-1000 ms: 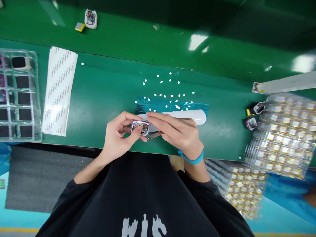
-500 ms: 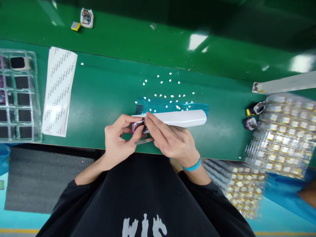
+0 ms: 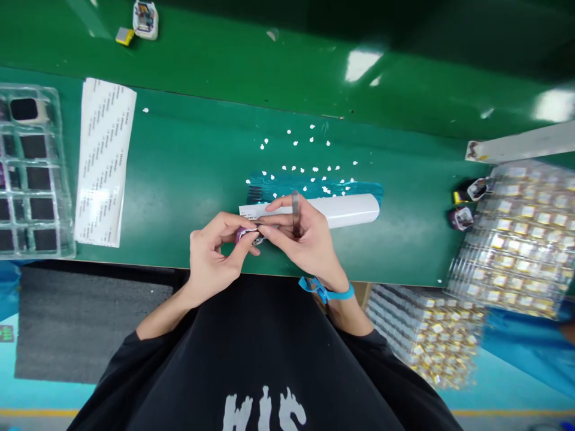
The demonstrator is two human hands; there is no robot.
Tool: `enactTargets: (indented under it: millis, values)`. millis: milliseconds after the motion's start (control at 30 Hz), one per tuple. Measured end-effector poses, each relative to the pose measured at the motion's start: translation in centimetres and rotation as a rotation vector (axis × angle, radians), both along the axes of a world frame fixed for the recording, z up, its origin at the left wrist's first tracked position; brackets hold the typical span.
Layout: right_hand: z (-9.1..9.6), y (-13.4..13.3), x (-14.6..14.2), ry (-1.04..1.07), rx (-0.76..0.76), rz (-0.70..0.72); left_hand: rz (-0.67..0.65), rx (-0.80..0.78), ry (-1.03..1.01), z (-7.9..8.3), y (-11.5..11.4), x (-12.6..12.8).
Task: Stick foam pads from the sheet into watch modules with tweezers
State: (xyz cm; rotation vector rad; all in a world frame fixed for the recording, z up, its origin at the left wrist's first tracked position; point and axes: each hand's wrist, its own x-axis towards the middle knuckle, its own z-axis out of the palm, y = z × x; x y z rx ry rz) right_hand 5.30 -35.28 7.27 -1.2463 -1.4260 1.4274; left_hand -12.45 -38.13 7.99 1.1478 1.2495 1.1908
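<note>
Near the front edge of the green bench (image 3: 188, 155), my left hand (image 3: 211, 257) pinches a small purple-edged watch case (image 3: 250, 235) between thumb and fingers. My right hand (image 3: 302, 239) touches the same case with its fingertips and grips a thin grey tweezer-like tool (image 3: 295, 212) that stands upright between its fingers. A blue wristband (image 3: 327, 291) circles my right wrist. Just behind my hands lies a white curled strip (image 3: 341, 211) on a blue sheet (image 3: 314, 190) dotted with small white bits.
A clear compartment tray (image 3: 31, 173) sits at the left, a white printed sheet (image 3: 104, 158) beside it. Trays of gold-coloured parts (image 3: 516, 239) are stacked at the right, with two small cases (image 3: 467, 203) next to them. A white case (image 3: 144, 18) lies on the far belt.
My right hand turned and lifted the grey tool from lying low under the case to standing upright. The case tilted, its purple edge showing. The view shifted slightly.
</note>
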Motion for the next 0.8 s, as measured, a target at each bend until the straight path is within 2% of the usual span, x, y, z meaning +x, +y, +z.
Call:
enactTargets:
  millis: [100,233,333,400,533,800]
  values:
    - [-0.7,-0.1,0.8,0.070,-0.052,0.024,-0.104,-0.002,0.076,-0.1,-0.2,-1.0]
    - [-1.1,0.2,2.6,0.235,0.010,-0.098,-0.128,0.077,0.330,-1.1,-0.2,-1.9]
    - [-1.2,0.5,3.6,0.086,0.154,-0.225,-0.124,0.173,0.506,-2.2,-0.1,-1.9]
    - [-1.2,0.6,3.9,-0.092,0.189,-0.220,-0.140,0.215,0.588,-2.9,0.0,-1.8]
    - [-1.7,0.4,3.4,-0.125,0.038,-0.102,-0.199,0.287,0.699,-3.6,0.4,-1.8]
    - [-2.9,-0.3,2.9,-0.049,-0.083,-0.151,-0.256,0.306,0.705,-3.8,0.8,-2.1]
